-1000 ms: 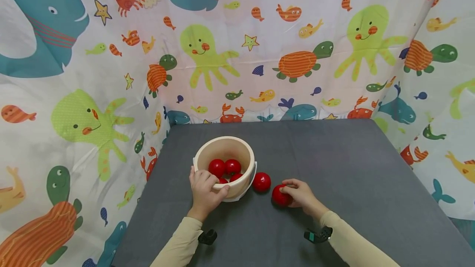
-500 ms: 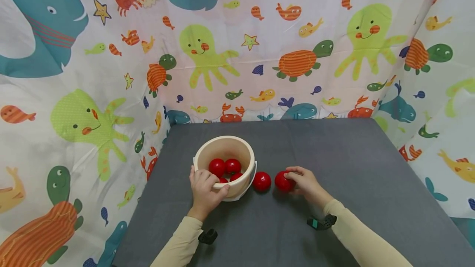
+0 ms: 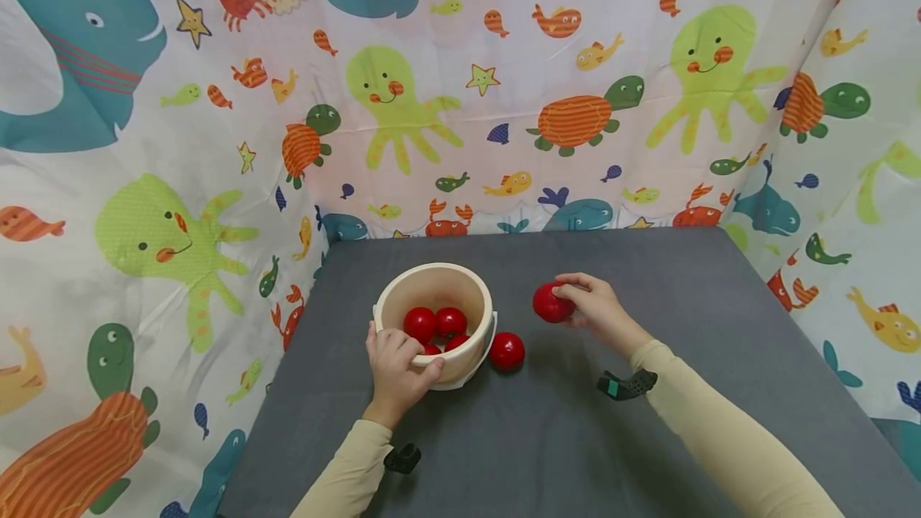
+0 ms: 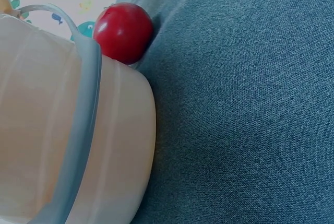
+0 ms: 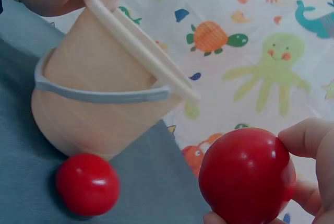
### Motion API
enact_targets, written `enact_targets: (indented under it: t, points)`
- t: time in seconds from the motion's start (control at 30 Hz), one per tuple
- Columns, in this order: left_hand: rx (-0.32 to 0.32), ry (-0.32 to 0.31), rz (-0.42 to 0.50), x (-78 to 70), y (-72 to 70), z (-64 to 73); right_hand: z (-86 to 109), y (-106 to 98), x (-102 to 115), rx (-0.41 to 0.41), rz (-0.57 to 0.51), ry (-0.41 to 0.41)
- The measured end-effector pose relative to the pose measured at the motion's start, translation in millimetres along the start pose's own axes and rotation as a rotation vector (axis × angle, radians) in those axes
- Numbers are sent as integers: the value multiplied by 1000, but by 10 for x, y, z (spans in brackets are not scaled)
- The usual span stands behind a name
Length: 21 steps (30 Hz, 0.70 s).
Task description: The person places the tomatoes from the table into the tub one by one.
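Observation:
A cream bucket [image 3: 466,360] stands on the grey table, its pale handle hanging down the right side. Several red tomatoes [image 3: 420,324] lie inside it. My left hand [image 3: 398,370] grips the near-left rim, thumb outside. One more tomato [image 3: 507,352] rests on the table, close against the bucket's right side. My right hand [image 3: 600,312] pinches a tomato [image 3: 551,303] between thumb and fingers, up off the table, right of the bucket. In the right wrist view that held tomato [image 5: 245,177] is large and smooth. The left wrist view shows mostly the bucket wall [image 4: 122,140].
Grey cloth [image 3: 647,286] covers the table. A curtain [image 3: 446,142] printed with sea animals rises along the back and both sides. A dark band [image 3: 401,459] sits on the left wrist and another band [image 3: 626,384] on the right.
My right hand has lifted its tomato off the table and moved it away from me, towards the back. The left hand, the bucket and the other tomatoes have stayed in place.

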<state>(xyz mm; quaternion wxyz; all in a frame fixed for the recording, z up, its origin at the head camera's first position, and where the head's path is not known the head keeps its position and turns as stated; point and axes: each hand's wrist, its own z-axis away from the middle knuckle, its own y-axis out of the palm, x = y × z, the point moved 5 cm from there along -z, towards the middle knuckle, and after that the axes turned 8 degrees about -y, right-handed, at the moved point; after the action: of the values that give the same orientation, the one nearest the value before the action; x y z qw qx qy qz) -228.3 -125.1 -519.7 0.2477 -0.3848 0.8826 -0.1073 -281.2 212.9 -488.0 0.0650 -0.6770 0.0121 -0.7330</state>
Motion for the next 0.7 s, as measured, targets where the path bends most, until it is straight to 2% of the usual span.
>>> enact_targets:
  t: [0.4,0.7]
  points:
    - [-6,-3,-11,17,-5,2,-171,113,558,18,61,-67]
    - [-8,0,7,7,-9,1,-279,490,874,29,87,-102]
